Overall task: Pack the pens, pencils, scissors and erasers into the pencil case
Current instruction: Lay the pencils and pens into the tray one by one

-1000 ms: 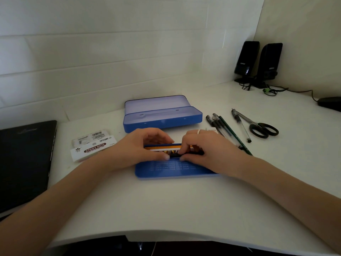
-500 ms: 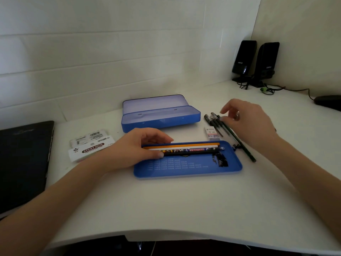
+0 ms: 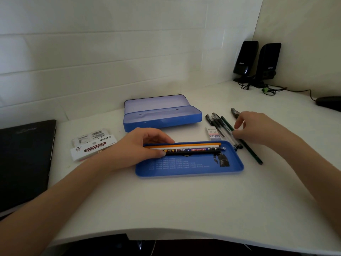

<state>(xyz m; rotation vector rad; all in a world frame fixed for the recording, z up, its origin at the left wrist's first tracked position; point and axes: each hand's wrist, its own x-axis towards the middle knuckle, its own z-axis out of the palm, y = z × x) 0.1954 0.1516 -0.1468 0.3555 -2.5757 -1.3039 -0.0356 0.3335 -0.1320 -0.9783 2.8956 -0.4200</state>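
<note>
- Head view: the left hand (image 3: 142, 146) lies on the left end of the blue tray (image 3: 190, 170), thumb and fingers pinched around the left ends of the pencils (image 3: 193, 147).
- Those pencils, one orange, one white and one dark printed, lie side by side along the tray's far edge, running rightward from that pinch.
- Beyond the left hand sits the open blue pencil case (image 3: 162, 117), its lid tilted back toward the wall.
- The right hand (image 3: 258, 128) hovers over the loose pens (image 3: 219, 126), fingers curled down; whether they have closed on a pen I cannot tell.
- Just left of its fingertips lies a white eraser (image 3: 212, 133), touching the tray's far right corner.
- A green pencil (image 3: 245, 145) runs under this hand toward the near side.
- A dark tip pokes out beyond the right hand; what it belongs to is hidden.
- Left of the left hand lie sticky-note packs (image 3: 94, 145) on the white desk (image 3: 184, 209).
</note>
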